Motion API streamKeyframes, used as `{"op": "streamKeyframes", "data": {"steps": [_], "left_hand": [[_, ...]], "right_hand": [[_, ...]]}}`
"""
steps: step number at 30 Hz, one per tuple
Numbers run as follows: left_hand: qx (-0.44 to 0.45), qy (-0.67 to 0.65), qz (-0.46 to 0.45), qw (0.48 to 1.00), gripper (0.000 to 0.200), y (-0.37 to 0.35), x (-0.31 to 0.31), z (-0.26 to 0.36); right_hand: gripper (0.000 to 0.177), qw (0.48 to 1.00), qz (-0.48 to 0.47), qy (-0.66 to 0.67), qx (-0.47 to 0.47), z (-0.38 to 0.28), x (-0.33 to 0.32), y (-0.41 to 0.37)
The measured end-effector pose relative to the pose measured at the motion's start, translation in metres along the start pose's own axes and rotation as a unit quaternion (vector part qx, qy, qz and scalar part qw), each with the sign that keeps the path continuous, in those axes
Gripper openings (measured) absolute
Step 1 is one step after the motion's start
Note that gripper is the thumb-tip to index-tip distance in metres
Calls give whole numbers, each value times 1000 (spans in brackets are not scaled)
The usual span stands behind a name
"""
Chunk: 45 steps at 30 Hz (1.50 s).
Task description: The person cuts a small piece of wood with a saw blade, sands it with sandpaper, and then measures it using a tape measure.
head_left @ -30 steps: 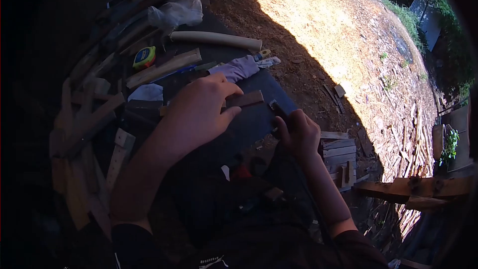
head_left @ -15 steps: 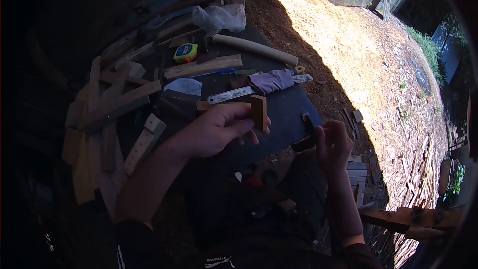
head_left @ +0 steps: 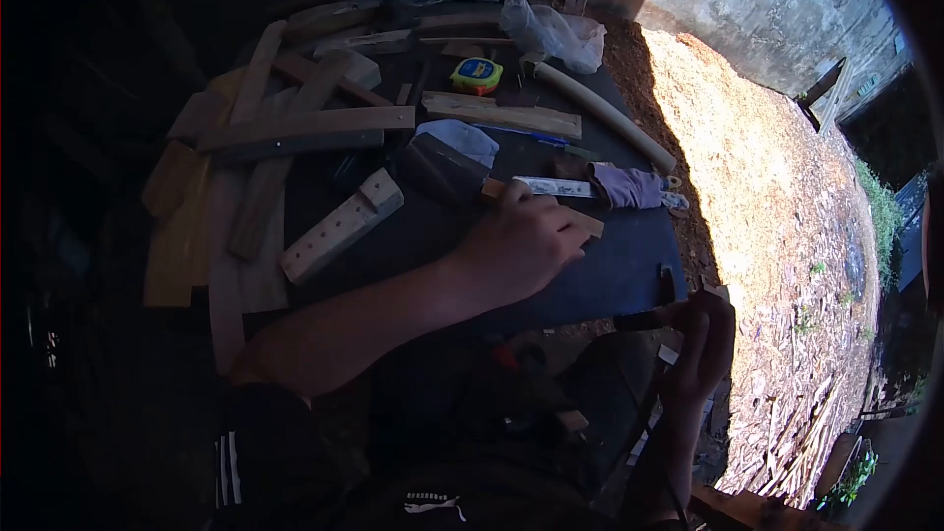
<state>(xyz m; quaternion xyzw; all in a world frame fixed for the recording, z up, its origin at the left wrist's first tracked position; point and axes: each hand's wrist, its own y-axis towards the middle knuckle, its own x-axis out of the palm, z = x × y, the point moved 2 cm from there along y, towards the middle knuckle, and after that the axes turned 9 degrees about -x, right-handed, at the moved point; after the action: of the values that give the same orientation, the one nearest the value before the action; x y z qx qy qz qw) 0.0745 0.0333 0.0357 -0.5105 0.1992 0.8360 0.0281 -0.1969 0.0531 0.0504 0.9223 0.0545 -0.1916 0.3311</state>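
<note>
My left hand (head_left: 521,248) is closed around a small piece of wood (head_left: 587,222), palm down over the dark tabletop (head_left: 442,236). Just beyond my fingers lies a metal blade (head_left: 554,186) with its handle wrapped in grey-purple cloth (head_left: 627,187). Beyond the table's right corner, my right hand (head_left: 700,329) has its fingers closed. A small pale piece shows at its fingertips, and a dark object (head_left: 639,320) extends left from them. What this dark object is cannot be made out.
Wood strips (head_left: 315,125) are heaped on the left, near a block with holes (head_left: 342,226). Farther back are a tape measure (head_left: 476,76), a plastic bag (head_left: 554,34) and a tube (head_left: 605,116). Wood shavings (head_left: 777,236) cover the ground at right.
The view has shifted, so the table items appear farther right. My left hand has turned palm down with the wood, which now lies flatter. My right hand has closed, with a pale piece at its fingertips.
</note>
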Motion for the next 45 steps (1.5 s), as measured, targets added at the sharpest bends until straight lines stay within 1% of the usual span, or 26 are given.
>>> {"op": "streamKeyframes", "data": {"steps": [1, 3, 5, 7, 8, 10, 11, 14, 17, 20, 21, 24, 27, 29, 33, 36, 38, 40, 41, 42, 44, 45], "left_hand": [[-9, 88, 24, 996, 25, 4, -11, -5], [-123, 17, 32, 992, 25, 13, -33, -31], [-176, 75, 73, 979, 28, 20, -53, -55], [-209, 51, 84, 973, 29, 24, -59, -78], [-226, 39, 89, 969, 29, 25, -58, -86], [-219, 59, 78, 971, 29, 29, -55, -88], [-215, 68, 74, 971, 28, 32, -53, -89], [-207, 63, 76, 973, 30, 56, -40, -104], [-198, 131, 36, 971, 34, 84, -33, -108], [-185, 127, 9, 975, 39, 109, -21, -124], [-192, 133, -14, 972, 37, 115, -18, -129], [-174, 139, -12, 975, 30, 122, -16, -142], [-173, 145, 14, 974, 23, 121, -12, -142], [-165, 186, 21, 968, 22, 117, -12, -137], [-171, 273, 64, 945, 21, 109, -21, -122], [-144, 258, 164, 941, 20, 90, -46, -87], [-17, 246, 225, 943, 19, 65, -58, -48], [90, 245, 228, 938, 17, 36, -55, 10], [127, 230, 192, 946, 18, 20, -43, 27], [163, 214, 154, 951, 19, 4, -33, 41], [206, 195, 43, 958, 22, -20, -17, 60], [214, 179, 19, 960, 23, -23, -11, 56]], "right_hand": [[26, 998, 41, 13, 41, 7, -9, -9], [29, 986, 111, 46, 112, 5, -14, -15], [28, 985, 111, 17, 130, 11, -23, -23], [26, 981, 125, -7, 148, 27, -38, -40], [26, 979, 134, 1, 156, 30, -44, -45], [25, 973, 155, 18, 173, 36, -51, -52], [28, 962, 172, 62, 205, 34, -57, -55], [30, 954, 186, 103, 212, 36, -63, -62], [32, 951, 169, 126, 224, 38, -68, -72], [32, 951, 150, 113, 246, 42, -74, -82], [32, 950, 157, 120, 240, 43, -77, -87], [30, 950, 176, 136, 221, 43, -81, -90], [26, 950, 182, 138, 211, 46, -81, -92], [23, 955, 174, 133, 202, 50, -78, -93], [24, 946, 169, 184, 208, 55, -72, -89], [27, 937, 168, 223, 211, 54, -68, -86], [31, 939, 159, 230, 201, 55, -64, -87], [35, 940, 135, 235, 206, 46, -60, -79], [37, 941, 119, 240, 206, 40, -56, -73], [38, 949, 85, 227, 202, 34, -52, -67], [40, 961, 17, 201, 192, 24, -43, -55], [37, 971, 2, 180, 158, 20, -37, -47]]}}
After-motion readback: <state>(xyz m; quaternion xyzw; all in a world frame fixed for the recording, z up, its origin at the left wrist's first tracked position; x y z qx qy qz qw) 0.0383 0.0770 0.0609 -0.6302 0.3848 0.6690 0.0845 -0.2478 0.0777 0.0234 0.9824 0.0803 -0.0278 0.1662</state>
